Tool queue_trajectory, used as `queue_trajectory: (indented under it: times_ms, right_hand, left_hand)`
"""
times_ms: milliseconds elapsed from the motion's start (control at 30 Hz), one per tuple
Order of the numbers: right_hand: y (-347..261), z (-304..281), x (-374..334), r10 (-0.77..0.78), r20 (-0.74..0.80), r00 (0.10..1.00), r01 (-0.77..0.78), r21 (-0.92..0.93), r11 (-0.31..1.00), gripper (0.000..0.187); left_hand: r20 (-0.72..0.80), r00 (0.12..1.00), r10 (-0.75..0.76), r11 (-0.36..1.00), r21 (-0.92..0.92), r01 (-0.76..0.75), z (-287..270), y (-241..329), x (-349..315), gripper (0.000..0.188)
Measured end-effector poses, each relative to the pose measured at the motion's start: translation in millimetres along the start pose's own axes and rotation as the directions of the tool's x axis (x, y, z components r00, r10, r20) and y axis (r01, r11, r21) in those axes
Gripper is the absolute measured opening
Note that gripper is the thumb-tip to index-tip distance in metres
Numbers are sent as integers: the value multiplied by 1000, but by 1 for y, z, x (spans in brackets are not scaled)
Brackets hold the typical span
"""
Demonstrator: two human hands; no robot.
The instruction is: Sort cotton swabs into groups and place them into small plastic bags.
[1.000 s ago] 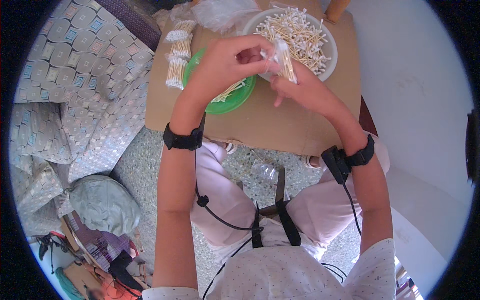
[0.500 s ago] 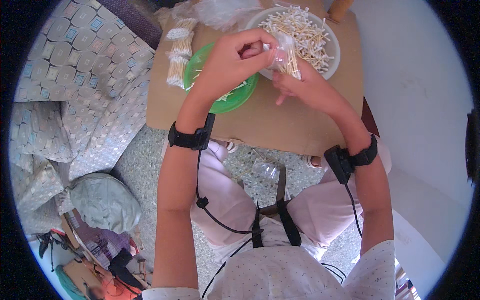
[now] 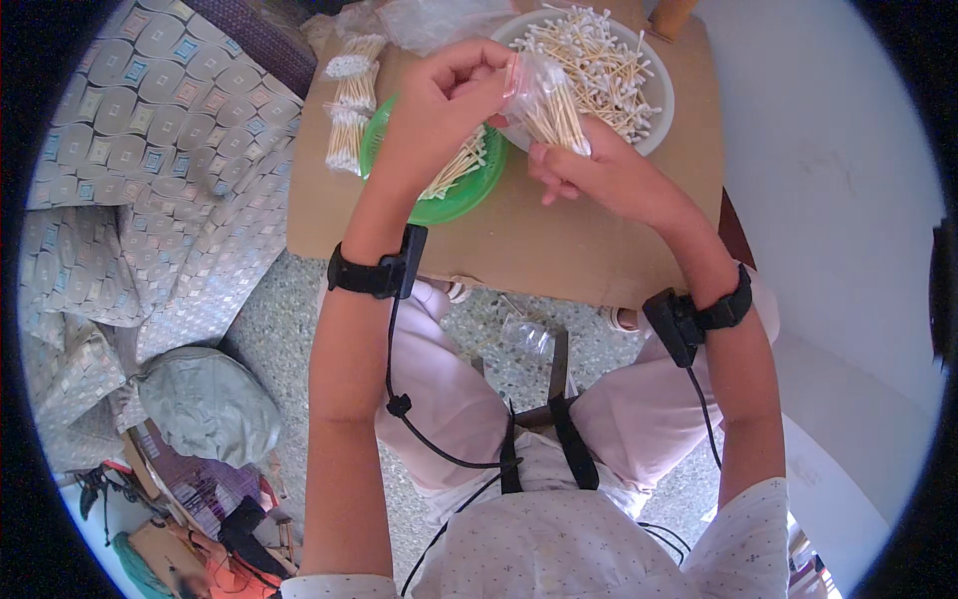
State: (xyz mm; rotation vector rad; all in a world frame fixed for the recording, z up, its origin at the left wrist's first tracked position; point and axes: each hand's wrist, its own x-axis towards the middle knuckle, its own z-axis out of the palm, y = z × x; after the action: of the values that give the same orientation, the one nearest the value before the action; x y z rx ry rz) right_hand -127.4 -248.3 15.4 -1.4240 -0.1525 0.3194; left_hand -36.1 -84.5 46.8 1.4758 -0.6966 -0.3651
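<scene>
A small clear plastic bag [image 3: 554,112] packed with cotton swabs is held up between both hands. My left hand [image 3: 449,95] pinches its pinkish top edge. Around the bag's lower end, the fingers of my right hand [image 3: 594,170] are closed. Behind it stands a white bowl [image 3: 667,110] heaped with loose cotton swabs [image 3: 599,70]. Below my left wrist sits a green basket [image 3: 459,208] with some loose swabs [image 3: 457,165] inside, partly hidden by that arm.
Filled swab bags [image 3: 347,130] lie in a column on the left of the cardboard-topped table [image 3: 559,250]. Empty clear bags [image 3: 439,22] are piled at the back. A patterned cloth [image 3: 160,120] drapes at the left, and a white wall [image 3: 818,150] rises on the right.
Both hands have shifted slightly left with the bag. My left hand has drawn the bag's top edge leftward, so more of the bag and of the swabs in the green basket shows.
</scene>
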Motion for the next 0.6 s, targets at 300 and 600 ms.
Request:
queue_trajectory:
  times_ms: [300, 600]
  right_hand:
    - [2, 1, 0, 11, 32, 999, -11, -2, 1000, 17]
    - [-4, 6, -3, 38, -8, 999, -39, -57, 998, 31]
  left_hand:
    - [80, 996, -31, 993, 115, 22, -6, 1, 0, 14]
    - [117, 992, 41, 971, 228, -67, -7, 5, 0, 11]
